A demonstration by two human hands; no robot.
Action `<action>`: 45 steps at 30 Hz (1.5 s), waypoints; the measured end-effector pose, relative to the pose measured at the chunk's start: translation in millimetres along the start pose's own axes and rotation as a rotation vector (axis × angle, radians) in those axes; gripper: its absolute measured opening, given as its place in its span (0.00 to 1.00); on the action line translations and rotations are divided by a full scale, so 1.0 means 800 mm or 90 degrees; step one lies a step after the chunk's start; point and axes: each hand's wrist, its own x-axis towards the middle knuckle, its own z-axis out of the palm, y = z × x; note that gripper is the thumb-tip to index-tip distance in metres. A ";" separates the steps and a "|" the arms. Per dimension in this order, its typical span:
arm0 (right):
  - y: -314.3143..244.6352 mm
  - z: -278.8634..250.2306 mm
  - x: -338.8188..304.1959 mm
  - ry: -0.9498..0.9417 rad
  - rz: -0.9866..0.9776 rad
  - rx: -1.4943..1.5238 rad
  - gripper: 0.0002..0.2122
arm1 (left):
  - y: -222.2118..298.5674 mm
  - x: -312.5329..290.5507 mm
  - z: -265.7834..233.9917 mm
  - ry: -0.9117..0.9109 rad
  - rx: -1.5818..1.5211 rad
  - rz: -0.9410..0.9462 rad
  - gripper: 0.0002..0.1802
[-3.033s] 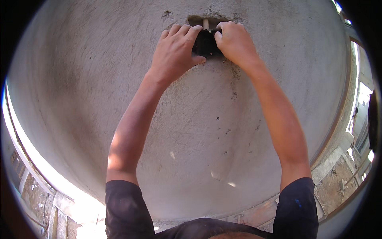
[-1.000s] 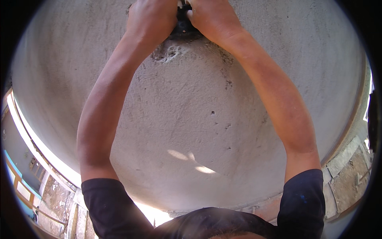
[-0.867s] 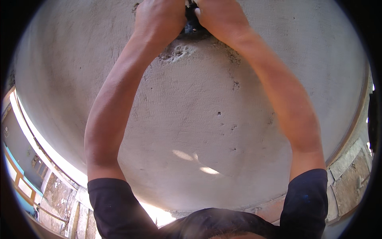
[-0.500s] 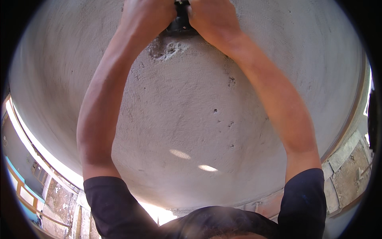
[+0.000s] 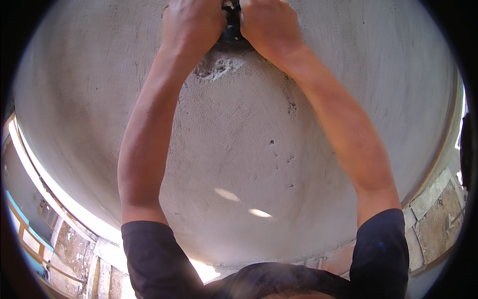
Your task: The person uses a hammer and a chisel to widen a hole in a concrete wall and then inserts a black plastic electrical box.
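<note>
Both of my arms reach up over a rough grey plastered surface [image 5: 234,174]. My left hand [image 5: 194,22] and my right hand [image 5: 271,25] are at the top edge of the view, a short way apart, both with fingers curled closed. Between them is a small black object [image 5: 232,34], gripped from both sides and set close against the plaster. Its upper part and most of my fingertips are cut off or hidden, so I cannot tell its kind. A rough chipped hollow [image 5: 216,69] lies just below it.
Small pits [image 5: 272,143] and two bright light spots [image 5: 260,213] mark the plaster. At the lower left, beyond the curved edge, are boards [image 5: 94,274] and a blue-edged frame [image 5: 31,239]. Stone or concrete slabs [image 5: 433,199] lie at the lower right.
My hands and the black object sit slightly further right and lower in the view. My left forearm has swung inward to the right; the right arm has shifted only a little.
</note>
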 end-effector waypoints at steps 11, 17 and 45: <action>0.015 -0.002 -0.004 -0.057 -0.037 0.104 0.09 | -0.047 -0.057 -0.008 0.105 -0.017 0.186 0.34; 0.030 -0.022 -0.024 -0.081 -0.062 0.210 0.26 | -0.063 -0.068 0.011 0.085 0.038 0.191 0.48; 0.066 -0.074 -0.056 0.004 -0.034 0.301 0.33 | -0.024 -0.068 0.022 0.088 0.046 0.142 0.30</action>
